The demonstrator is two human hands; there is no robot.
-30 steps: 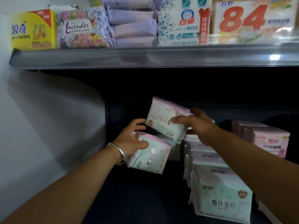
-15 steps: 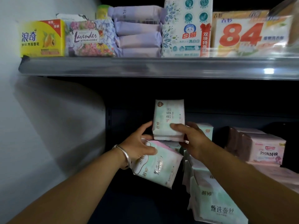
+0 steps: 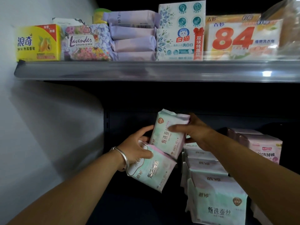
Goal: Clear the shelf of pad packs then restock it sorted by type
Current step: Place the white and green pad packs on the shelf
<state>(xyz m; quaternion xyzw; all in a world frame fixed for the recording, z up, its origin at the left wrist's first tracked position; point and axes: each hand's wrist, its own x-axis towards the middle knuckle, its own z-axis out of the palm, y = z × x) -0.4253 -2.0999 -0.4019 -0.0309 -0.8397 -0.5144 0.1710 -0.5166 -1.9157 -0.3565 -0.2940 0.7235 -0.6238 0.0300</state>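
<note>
The left hand [image 3: 135, 149], a bangle [image 3: 121, 155] at its wrist, closes its fingers over a mint-and-pink pad pack [image 3: 152, 172], just right of it the right hand [image 3: 194, 131] pinches a second tilted pack [image 3: 168, 135] touching the first, with a row of standing packs [image 3: 211, 184] under the right forearm and pink packs [image 3: 261, 146] beyond.

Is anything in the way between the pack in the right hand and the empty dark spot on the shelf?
Yes. The left hand holds a second pack right below and in front of the right hand's pack, over the bare shelf floor. The row of packs stands off to the right, clear.
</note>
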